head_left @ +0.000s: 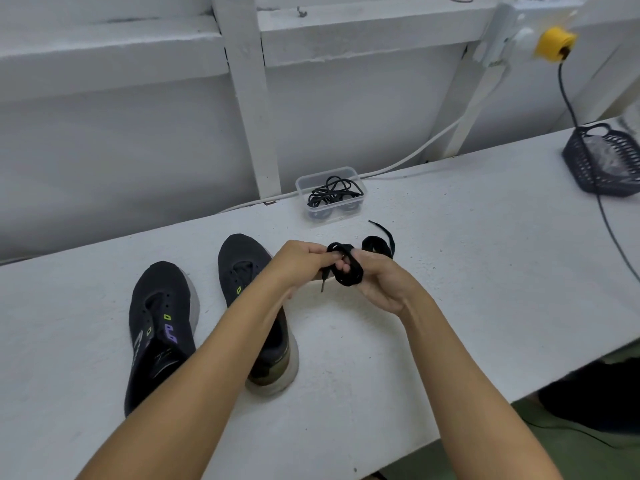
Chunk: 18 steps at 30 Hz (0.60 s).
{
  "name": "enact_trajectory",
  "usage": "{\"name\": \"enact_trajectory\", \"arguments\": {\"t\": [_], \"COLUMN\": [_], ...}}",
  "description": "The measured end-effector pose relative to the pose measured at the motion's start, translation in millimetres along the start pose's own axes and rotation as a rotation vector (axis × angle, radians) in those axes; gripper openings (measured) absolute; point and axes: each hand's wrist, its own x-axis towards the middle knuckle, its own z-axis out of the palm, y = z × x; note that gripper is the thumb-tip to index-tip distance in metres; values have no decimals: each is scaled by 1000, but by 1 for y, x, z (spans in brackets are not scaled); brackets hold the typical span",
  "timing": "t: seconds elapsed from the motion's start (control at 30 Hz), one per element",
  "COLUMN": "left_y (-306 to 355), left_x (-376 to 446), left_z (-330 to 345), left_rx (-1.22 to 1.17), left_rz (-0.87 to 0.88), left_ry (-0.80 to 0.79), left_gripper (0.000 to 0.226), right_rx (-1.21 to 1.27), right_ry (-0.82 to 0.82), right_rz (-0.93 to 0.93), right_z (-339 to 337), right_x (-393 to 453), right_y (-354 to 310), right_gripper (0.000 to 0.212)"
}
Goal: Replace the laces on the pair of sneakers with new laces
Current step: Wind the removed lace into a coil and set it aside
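Two sneakers on bench, side by side, toes toward 12 o'clock: left sneaker at 9 o'clock of right sneaker. Clear container at 12 o'clock, near bench's far edge, holds tangled laces. Both hands meet above bench at 3 o'clock of right sneaker's toe; left hand and right hand hold a coiled lace between them. Basket at 2 o'clock, well apart.
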Motion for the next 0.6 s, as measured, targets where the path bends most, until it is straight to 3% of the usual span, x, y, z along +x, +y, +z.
{"name": "enact_trajectory", "arguments": {"t": [0.2, 0.27, 0.37, 0.5, 0.6], "left_y": [-10, -10, -2, 4, 8], "left_x": [11, 13, 14, 17, 19], "left_z": [6, 5, 1, -1, 3], "left_rx": [62, 150, 257, 213, 118], "left_rz": [-95, -88, -101, -161, -222], "left_ry": [102, 118, 139, 81, 31], "left_gripper": [15, 15, 16, 19, 9], "right_rx": [-263, -191, -27, -215, -49], "right_ry": [193, 236, 142, 148, 215], "right_rz": [-1, 11, 36, 6, 22], "right_z": [11, 16, 9, 5, 6], "right_x": [10, 7, 3, 6, 12], "right_y": [4, 6, 12, 18, 16], "right_gripper": [15, 21, 44, 22, 28]}}
